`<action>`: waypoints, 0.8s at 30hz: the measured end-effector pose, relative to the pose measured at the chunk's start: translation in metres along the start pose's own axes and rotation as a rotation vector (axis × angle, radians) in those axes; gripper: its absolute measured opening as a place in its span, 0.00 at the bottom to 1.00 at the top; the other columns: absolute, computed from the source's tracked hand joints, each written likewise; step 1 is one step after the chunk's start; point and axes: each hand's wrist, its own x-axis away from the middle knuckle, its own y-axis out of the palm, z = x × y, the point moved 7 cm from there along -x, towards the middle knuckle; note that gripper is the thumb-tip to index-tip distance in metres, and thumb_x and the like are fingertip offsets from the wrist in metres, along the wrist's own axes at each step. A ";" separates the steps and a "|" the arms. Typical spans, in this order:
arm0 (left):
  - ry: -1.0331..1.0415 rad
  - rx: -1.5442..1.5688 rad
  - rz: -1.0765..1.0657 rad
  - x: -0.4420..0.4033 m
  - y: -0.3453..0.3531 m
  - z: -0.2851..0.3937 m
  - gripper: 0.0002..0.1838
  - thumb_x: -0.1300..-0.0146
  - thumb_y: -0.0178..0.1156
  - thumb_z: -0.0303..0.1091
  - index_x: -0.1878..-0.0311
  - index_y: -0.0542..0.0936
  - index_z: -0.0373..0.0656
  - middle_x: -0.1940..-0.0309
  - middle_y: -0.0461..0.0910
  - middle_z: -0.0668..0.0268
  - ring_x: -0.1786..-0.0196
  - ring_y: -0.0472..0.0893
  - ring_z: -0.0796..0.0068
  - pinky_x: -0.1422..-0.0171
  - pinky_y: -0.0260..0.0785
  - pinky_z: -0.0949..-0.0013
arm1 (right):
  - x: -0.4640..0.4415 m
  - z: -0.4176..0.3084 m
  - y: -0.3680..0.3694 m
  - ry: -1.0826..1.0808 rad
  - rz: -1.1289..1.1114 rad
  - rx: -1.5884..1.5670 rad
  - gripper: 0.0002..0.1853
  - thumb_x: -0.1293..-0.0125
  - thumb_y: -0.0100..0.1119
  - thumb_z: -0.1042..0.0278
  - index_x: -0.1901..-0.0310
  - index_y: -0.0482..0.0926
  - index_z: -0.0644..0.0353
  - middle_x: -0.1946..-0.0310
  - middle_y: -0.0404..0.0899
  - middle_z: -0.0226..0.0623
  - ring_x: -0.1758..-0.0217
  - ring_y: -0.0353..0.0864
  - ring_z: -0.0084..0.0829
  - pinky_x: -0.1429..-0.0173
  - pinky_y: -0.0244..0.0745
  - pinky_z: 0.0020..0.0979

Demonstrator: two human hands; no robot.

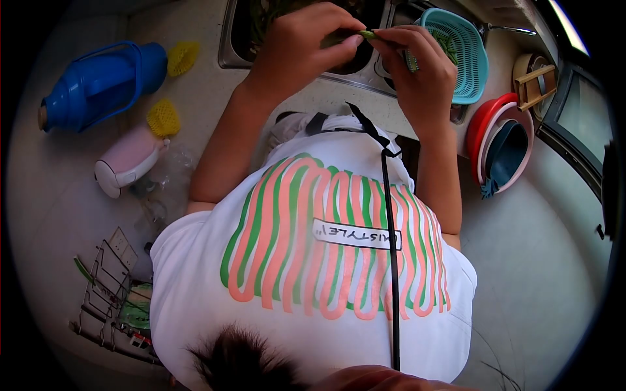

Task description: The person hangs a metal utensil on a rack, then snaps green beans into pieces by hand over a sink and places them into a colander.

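My left hand (pixel 301 47) pinches one end of a green bean (pixel 367 34) between thumb and fingertips, above the sink. From the other side, my right hand (pixel 422 64) grips the same bean with thumb and forefinger. Only a short green stretch shows between the two hands. Beneath them, dark long strands lie in the shadowed basin of the metal sink (pixel 229 40); their kind is hard to make out. Just right of my right hand is a turquoise plastic basket (pixel 475 62) with cut green pieces (pixel 446 44) inside, partly hidden by the hand.
On the left counter lie a blue thermos flask (pixel 107 81), two yellow mesh pieces (pixel 182 57) and a pink-and-white kettle (pixel 130 156). Nested red and pink basins (pixel 479 133) stand at right near a window (pixel 583 107). A wire rack (pixel 104 280) is at lower left.
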 end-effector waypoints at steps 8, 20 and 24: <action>0.013 -0.043 -0.007 0.003 0.004 -0.006 0.07 0.37 0.69 0.27 0.56 0.87 0.39 0.58 0.88 0.61 0.56 0.88 0.66 0.52 0.80 0.68 | 0.009 0.006 0.007 0.081 0.055 -0.053 0.06 0.38 0.71 0.79 0.61 0.85 0.62 0.65 0.84 0.35 0.66 0.86 0.31 0.63 0.79 0.28; -0.211 0.132 0.114 0.012 0.017 -0.022 0.08 0.31 0.65 0.29 0.54 0.86 0.36 0.60 0.87 0.64 0.58 0.87 0.74 0.52 0.79 0.72 | 0.028 0.013 0.025 0.291 0.244 -0.284 0.07 0.37 0.70 0.80 0.59 0.83 0.65 0.67 0.82 0.33 0.68 0.80 0.22 0.63 0.74 0.22; -0.409 0.352 0.144 0.021 0.029 -0.030 0.09 0.27 0.62 0.30 0.50 0.85 0.36 0.59 0.87 0.66 0.58 0.86 0.79 0.51 0.78 0.75 | 0.033 0.018 0.031 0.330 0.342 -0.401 0.06 0.36 0.70 0.80 0.59 0.83 0.65 0.66 0.82 0.32 0.67 0.79 0.19 0.63 0.74 0.21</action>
